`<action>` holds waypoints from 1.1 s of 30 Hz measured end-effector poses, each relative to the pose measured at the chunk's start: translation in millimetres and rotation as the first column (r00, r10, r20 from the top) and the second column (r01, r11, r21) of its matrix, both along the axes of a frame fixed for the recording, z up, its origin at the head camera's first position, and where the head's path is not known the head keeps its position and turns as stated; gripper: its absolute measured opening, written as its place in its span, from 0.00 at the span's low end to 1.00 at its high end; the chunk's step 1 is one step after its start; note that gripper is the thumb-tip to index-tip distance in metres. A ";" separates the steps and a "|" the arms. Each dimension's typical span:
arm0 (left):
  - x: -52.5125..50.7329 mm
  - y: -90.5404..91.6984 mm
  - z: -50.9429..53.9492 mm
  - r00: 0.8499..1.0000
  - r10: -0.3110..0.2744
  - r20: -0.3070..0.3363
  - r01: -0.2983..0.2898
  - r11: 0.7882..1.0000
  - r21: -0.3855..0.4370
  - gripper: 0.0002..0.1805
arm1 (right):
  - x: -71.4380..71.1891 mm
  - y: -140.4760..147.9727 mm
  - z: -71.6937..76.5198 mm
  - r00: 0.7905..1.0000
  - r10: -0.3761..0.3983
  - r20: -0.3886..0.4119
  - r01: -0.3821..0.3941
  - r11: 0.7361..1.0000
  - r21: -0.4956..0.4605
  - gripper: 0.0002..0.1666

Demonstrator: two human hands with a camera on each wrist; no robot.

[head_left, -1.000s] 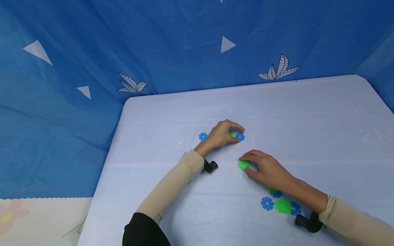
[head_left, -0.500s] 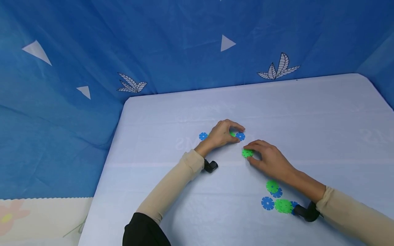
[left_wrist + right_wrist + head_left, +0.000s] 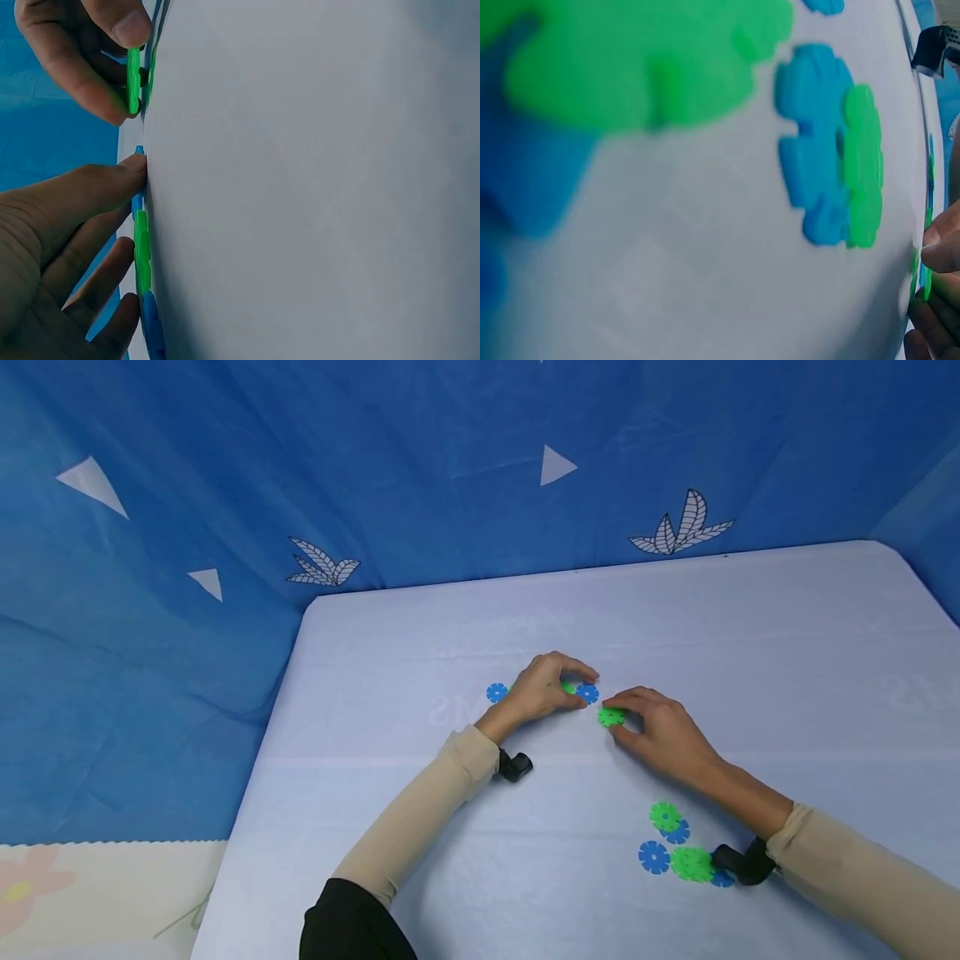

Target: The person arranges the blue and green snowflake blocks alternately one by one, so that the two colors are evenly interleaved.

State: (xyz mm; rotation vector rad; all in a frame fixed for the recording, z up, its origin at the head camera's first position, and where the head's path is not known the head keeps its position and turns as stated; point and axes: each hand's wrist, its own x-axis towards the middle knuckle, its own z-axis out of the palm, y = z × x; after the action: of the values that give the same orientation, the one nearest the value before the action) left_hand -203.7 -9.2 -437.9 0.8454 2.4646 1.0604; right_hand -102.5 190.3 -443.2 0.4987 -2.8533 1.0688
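The left hand [image 3: 538, 687] lies over a row of flat notched discs, its thumb and a finger gripping the blue disc [image 3: 587, 693] at the row's right end. A green disc [image 3: 567, 688] shows beside that one, and another blue disc [image 3: 497, 692] sticks out left of the hand; the middle of the row is hidden. Between thumb and fingers the right hand [image 3: 667, 735] pinches a green disc [image 3: 611, 717], just right of and nearer than the row's end. In the left wrist view this green disc [image 3: 133, 81] stands edge-on, apart from the blue disc [image 3: 137, 202].
Nearer the front of the white table [image 3: 360, 693] lie loose discs: a green one [image 3: 664, 816] partly over a blue one [image 3: 677, 832], a blue one [image 3: 654, 857], and green discs [image 3: 692, 864] beside the right wrist's black camera [image 3: 746, 862]. Blue cloth [image 3: 450, 468] hangs behind.
The right hand has moved away from the front and slightly right, carrying the green disc close to the row's right end. The left hand has stayed in place.
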 end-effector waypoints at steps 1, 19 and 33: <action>-0.1 0.2 0.1 1.000 0.001 -0.001 -0.001 1.000 0.000 0.21 | -0.7 0.7 0.4 1.000 -0.002 0.001 0.002 1.000 0.002 0.19; -1.2 -0.2 1.8 1.000 -0.002 0.003 0.002 1.000 0.003 0.21 | -16.2 4.0 3.7 0.998 -0.024 -0.051 0.026 0.999 0.028 0.17; -2.3 -0.2 0.7 1.000 -0.015 -0.001 0.015 1.000 0.023 0.21 | -24.0 2.6 3.4 0.999 -0.036 -0.036 0.038 0.997 0.061 0.17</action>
State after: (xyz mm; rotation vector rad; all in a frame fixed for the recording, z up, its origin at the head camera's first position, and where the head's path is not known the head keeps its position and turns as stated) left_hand -205.9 -9.3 -437.2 0.8703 2.4471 1.0861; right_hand -126.5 192.9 -439.8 0.4609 -2.8609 0.9598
